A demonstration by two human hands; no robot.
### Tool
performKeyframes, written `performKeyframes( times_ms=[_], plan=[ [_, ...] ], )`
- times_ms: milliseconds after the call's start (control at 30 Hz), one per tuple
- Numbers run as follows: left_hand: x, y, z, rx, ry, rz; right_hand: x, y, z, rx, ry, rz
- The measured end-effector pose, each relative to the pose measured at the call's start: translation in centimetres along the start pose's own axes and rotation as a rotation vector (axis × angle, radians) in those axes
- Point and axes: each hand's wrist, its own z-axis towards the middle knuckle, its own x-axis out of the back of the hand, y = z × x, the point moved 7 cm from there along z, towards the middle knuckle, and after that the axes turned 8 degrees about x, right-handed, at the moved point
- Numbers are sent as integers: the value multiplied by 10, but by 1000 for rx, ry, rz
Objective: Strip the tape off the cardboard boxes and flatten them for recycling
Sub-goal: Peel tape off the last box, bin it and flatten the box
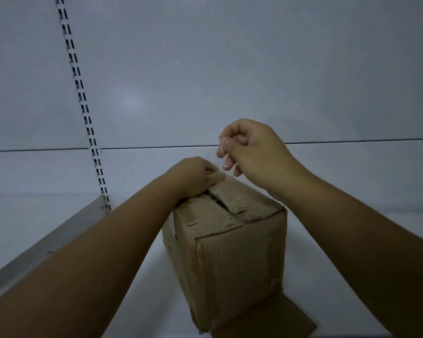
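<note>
A worn brown cardboard box [232, 252] stands upright on a white shelf surface, its top flaps closed with a dark gap along the seam. My left hand [195, 176] rests on the far left edge of the box top, fingers pressed down near the seam's far end. My right hand [249, 145] hovers just above the box's far edge, thumb and fingers pinched on a thin strip of clear tape [224, 158] that runs down toward the box top. A loose flap [279, 320] lies flat at the box's base on the right.
A white back panel fills the view behind, with a slotted metal upright [83, 108] on the left. A grey shelf bracket [42, 242] slants down along the left edge of the shelf [352, 230].
</note>
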Motion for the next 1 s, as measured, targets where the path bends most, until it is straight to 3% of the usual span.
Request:
performKeyframes(
  times_ms=[67,133,200,267,333,400,467,600,667,700,767,833,1000],
  plan=[
    [5,0,-2,-48,54,-65,-8,16,11,-129,71,163],
    [15,-5,-7,-60,55,-380,-12,29,16,-183,143,116],
    [18,-12,-9,-15,-75,-709,-8,32,16,-130,241,-14],
    [13,-19,-11,49,-265,-884,-1,28,13,-46,345,-61],
    [14,-13,-14,-116,-390,-857,2,23,10,-2,387,-102],
    [8,-6,-21,-217,-465,-684,1,20,7,16,392,-128],
    [6,-7,-20,-175,-430,-641,0,16,4,38,390,-44],
    [11,-19,-8,-16,-247,-964,-1,3,-2,76,331,154],
    [15,-30,-5,36,-168,-1089,-11,4,-8,14,235,29],
    [15,-33,-4,46,-159,-1159,-22,4,-11,-7,88,-135],
    [18,-37,-4,44,-158,-1273,-56,15,-23,-36,-367,-489],
    [24,-48,-4,78,-118,-1407,-70,25,-32,-102,-638,-638],
    [53,-123,-5,301,182,-1580,-46,28,-33,-293,-778,-485]
  ],
)
